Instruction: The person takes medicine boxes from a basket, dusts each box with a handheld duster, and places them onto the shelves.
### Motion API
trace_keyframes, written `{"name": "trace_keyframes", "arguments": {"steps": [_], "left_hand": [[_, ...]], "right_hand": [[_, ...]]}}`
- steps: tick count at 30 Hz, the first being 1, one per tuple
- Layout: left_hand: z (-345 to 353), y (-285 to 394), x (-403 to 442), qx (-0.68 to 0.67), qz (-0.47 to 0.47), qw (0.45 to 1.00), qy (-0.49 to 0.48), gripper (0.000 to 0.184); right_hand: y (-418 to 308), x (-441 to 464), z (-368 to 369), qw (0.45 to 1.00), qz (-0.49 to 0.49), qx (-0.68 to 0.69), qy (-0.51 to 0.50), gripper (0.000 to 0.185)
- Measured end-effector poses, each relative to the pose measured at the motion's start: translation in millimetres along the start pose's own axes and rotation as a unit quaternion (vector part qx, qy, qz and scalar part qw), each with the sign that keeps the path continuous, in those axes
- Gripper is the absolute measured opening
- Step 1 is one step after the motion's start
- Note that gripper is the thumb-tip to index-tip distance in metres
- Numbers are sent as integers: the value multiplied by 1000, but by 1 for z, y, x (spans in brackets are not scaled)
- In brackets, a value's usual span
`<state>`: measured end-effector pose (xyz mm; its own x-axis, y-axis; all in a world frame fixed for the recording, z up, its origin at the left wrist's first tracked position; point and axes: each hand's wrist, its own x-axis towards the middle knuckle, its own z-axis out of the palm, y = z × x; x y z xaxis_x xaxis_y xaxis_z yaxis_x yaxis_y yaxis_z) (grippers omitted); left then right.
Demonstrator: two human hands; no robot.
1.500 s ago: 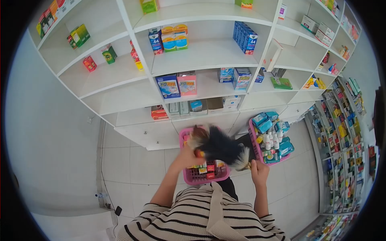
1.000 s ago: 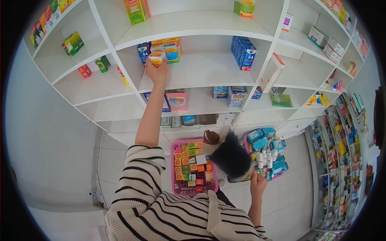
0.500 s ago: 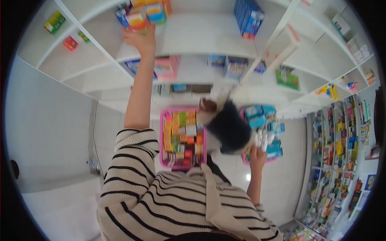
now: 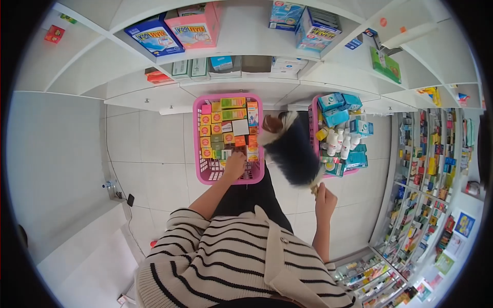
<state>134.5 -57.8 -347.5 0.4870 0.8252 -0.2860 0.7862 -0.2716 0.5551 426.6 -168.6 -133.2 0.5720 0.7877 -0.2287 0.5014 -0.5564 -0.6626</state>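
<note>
My left hand reaches down into the front part of a pink plastic basket, its fingers curled. What they hold, if anything, is hidden; dark brownish things show just past the fingertips. Small boxes fill the rest of the basket: yellow boxes on the left, green and yellow ones at the back, orange ones on the right, and a white box on top. My right hand is closed round the thin handle of a fluffy duster, dark with a brown and cream tip, held between the two baskets.
A second pink basket holds teal packs and white bottles. White shelves ahead carry blue and pink KoolFever boxes. A cable lies on the tiled floor at left. Stocked shelves stand at right.
My left hand has come down from boxes on the upper shelf into the basket. Dark red boxes in the basket's front are gone from there. The view has tilted down; the duster stays in my right hand.
</note>
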Motion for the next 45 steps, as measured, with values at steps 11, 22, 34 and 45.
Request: {"name": "trace_keyframes", "arguments": {"steps": [11, 22, 34, 45], "left_hand": [[85, -15, 18, 321, 127, 923, 168, 23], [90, -20, 20, 255, 156, 937, 181, 18], [-22, 33, -4, -161, 42, 976, 141, 46], [-155, 86, -45, -900, 32, 434, -26, 42]], "right_hand": [[53, -78, 17, 990, 117, -67, -39, 47], [54, -114, 28, 993, 115, -15, 12, 44], [34, -109, 23, 978, 182, 100, 13, 55], [-35, -78, 22, 971, 69, 214, -87, 57]]}}
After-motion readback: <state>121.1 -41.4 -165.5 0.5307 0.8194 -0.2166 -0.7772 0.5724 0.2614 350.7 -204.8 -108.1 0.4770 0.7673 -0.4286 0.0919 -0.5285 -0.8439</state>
